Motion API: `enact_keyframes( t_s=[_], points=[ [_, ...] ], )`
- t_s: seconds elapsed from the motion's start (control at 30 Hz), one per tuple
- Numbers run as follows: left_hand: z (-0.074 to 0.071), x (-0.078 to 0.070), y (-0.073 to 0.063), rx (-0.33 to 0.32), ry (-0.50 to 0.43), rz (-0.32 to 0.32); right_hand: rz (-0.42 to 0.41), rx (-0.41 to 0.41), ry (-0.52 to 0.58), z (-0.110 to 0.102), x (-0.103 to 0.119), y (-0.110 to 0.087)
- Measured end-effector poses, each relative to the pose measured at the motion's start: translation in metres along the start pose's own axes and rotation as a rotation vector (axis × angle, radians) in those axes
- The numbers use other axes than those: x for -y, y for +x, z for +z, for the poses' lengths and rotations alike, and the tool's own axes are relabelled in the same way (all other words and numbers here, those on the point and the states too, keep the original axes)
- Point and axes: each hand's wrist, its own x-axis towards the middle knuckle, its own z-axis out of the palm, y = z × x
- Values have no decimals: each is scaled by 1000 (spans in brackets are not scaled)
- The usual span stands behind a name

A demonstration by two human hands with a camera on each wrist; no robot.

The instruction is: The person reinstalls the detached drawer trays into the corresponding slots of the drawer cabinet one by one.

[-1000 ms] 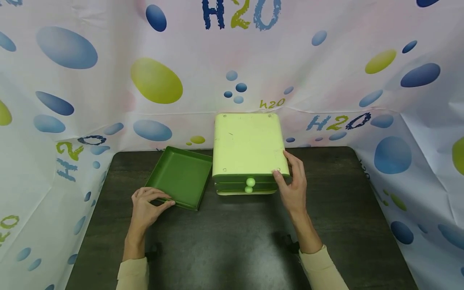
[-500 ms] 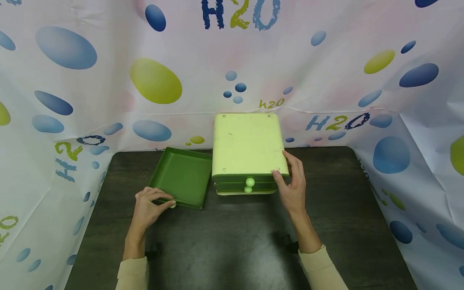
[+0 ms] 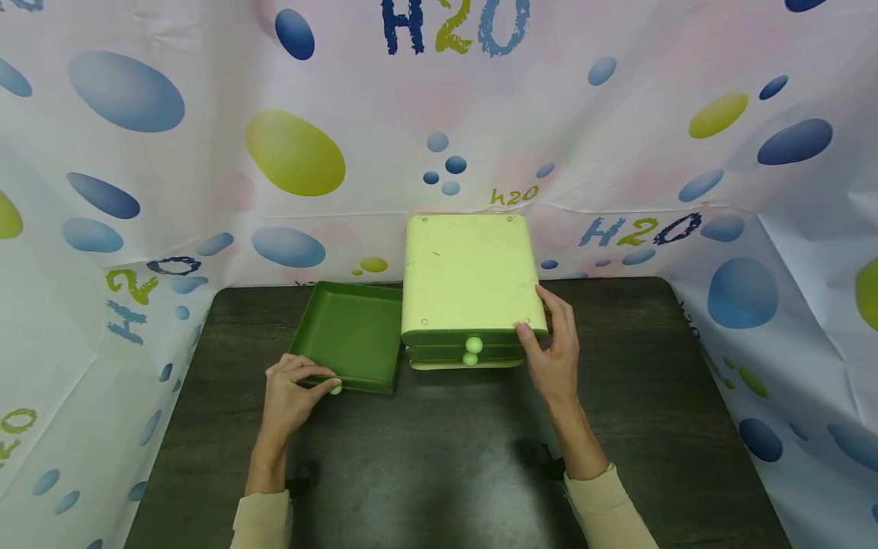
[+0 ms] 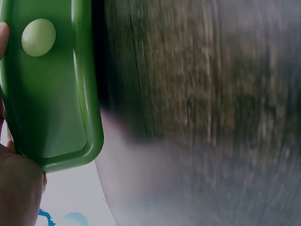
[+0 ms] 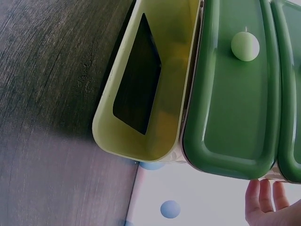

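Note:
My left hand [image 3: 289,389] grips the near left part of a dark green drawer [image 3: 351,335], which lies just left of the cabinet. The drawer's pale round knob [image 4: 38,37] shows on its front in the left wrist view. A light green mini chest of drawers [image 3: 472,274] stands at the back of the table. My right hand [image 3: 557,354] holds its front right corner, thumb at the top front edge and fingers along the side. Two green drawers [image 5: 235,108] with knobs sit in the chest. The lowest slot [image 5: 171,94] is open and holds no drawer.
A dark wood-look table [image 3: 439,457] lies under everything. White sheeting [image 3: 206,175] with blue and green ovals and H2O lettering rises behind the table and along both sides, right behind the chest.
The loose drawer has shifted to the right and turned a little, closer to square with the chest, with the left hand moving along. My right hand and the chest have stayed put.

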Motion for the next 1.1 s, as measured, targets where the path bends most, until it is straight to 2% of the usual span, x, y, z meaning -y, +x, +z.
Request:
enact_keyframes(
  t_s=[0.47, 0.83, 1.1],
  points=[
    [4, -14, -8, -46, 63, -14, 15, 6, 19, 0, -3, -1],
    [8, -10, -15, -21, 71, 15, 14, 4, 24, -1, -3, -2],
    [10, -9, -18, 6, 65, 14, 10, 4, 19, 0, -2, -3]
  ],
)
